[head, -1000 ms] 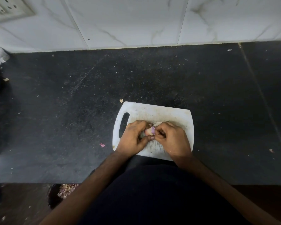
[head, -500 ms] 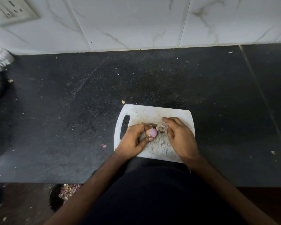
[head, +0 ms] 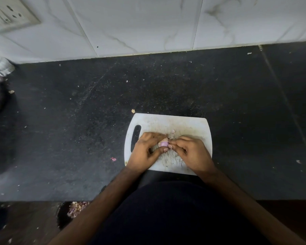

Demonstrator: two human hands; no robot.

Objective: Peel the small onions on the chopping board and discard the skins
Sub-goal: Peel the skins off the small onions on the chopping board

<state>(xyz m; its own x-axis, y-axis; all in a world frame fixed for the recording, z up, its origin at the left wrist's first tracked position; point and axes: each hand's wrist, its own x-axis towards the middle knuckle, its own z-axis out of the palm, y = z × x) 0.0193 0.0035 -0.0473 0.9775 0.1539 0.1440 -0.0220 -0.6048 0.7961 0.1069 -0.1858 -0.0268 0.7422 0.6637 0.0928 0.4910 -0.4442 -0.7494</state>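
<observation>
A small purple onion (head: pixel 163 143) is held just above the white chopping board (head: pixel 187 124). My left hand (head: pixel 146 152) grips it between thumb and curled fingers. My right hand (head: pixel 193 153) has its fingertips pinched at the onion's right side, on the skin. A few loose bits of skin (head: pixel 173 131) lie on the board just behind the hands. Whether other onions lie under the hands is hidden.
The board sits on a dark speckled counter (head: pixel 78 129) by its front edge. A pink skin scrap (head: pixel 113 158) lies left of the board. Below the counter edge, a dark container (head: pixel 64 216) holds a heap of skins (head: pixel 77 207). A foil-covered object (head: pixel 0 66) stands far left.
My right hand pulled away to the right with a piece of skin, dropped it on the board, then came back to the onion. My left hand kept hold of the onion.
</observation>
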